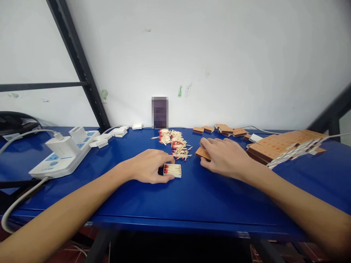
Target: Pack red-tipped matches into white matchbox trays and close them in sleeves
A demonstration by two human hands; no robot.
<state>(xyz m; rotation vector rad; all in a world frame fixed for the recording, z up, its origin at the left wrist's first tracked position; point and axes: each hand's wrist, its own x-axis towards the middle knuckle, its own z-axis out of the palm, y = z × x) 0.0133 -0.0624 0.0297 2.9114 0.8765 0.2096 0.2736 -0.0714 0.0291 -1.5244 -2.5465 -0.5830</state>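
My left hand [150, 166] grips the left end of a white matchbox tray [172, 176], thumb along the near side and fingers at the far side. Matches [173, 169] with red heads lie in the tray, heads toward my left hand. To the right, my right hand [222, 157] is closed on an orange-brown matchbox sleeve [203, 154], held low at the tabletop; my fingers cover part of it. Between and beyond the hands spreads a loose pile of matches [178, 144] with red heads.
Stacked matchboxes [274, 146] stand at the right, with several loose boxes [226, 129] near the wall. Small white trays [120, 131] lie at the back left, beside a power strip [74, 160] with chargers and cables. A blurred dark rectangle [159, 112] stands against the wall. The blue table [178, 204] has a front edge.
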